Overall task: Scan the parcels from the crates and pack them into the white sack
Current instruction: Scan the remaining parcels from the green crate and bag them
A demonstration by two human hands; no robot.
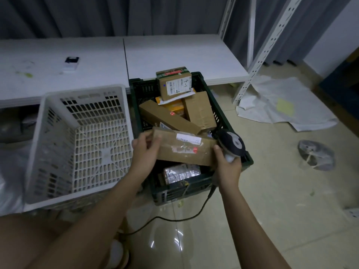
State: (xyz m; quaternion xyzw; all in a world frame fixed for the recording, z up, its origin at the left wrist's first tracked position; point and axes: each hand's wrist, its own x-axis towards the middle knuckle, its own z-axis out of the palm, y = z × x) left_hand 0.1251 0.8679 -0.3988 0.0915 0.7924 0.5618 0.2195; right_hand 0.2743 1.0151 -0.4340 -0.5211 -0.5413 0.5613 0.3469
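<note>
A dark green crate [223,121] holds several cardboard parcels, with a tall labelled box [175,83] at its far end and a silver-wrapped parcel [181,172] near me. My left hand [144,150] grips the left end of a long brown parcel [184,148] held flat above the crate. My right hand [228,166] holds a black and white barcode scanner [232,145] against that parcel's right end. The scanner's black cable [174,219] trails over the floor. A white sack [281,105] lies crumpled on the floor at the right.
A white slatted crate [58,133] with nothing inside stands left of the green one. White tables [174,53] run behind both crates, a small dark device [71,62] on the left one. A white perforated shelf post [258,55] stands right; a grey shoe [315,157] lies on the tiles.
</note>
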